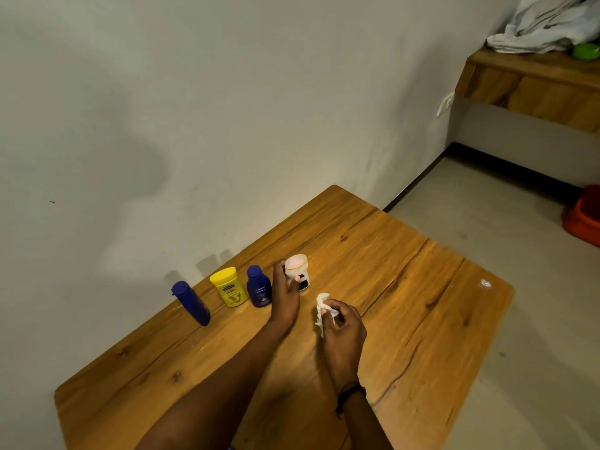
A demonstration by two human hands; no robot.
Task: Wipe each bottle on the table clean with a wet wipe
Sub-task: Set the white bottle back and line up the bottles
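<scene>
Several bottles stand in a row along the wall side of the wooden table. From the left: a tall dark blue bottle, a yellow bottle, a small dark blue bottle, then a white bottle with a pale pink cap. My left hand grips the white bottle from its left side; the bottle stands on the table. My right hand pinches a crumpled white wet wipe, just right of and nearer than that bottle.
A white wall runs directly behind the bottles. A small white scrap lies near the table's right edge. On the floor at far right is an orange tub. A wooden shelf with white cloth hangs at the upper right.
</scene>
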